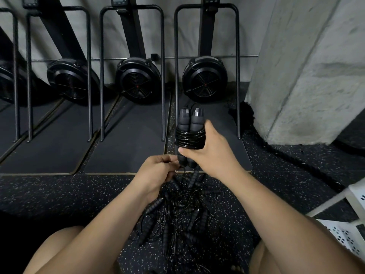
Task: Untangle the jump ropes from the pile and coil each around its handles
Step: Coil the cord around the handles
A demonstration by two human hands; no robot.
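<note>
While the right hand (209,149) curls its fingers round the coiled jump rope (190,140) at frame centre, the left hand (156,169) pinches its loose end (180,165); tucking it seems next, tangled pile (177,214) lying lower centre

Black ropes (177,210); speckled floor (59,194)

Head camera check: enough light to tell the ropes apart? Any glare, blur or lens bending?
Head view: dim light, so the tangled pile of black jump ropes merges with the black speckled rubber floor; glints on the glossy black cord coiled round two foam handles in the right hand; wide-angle bending tilts the grey concrete pillar; nothing looks motion-blurred.
</note>
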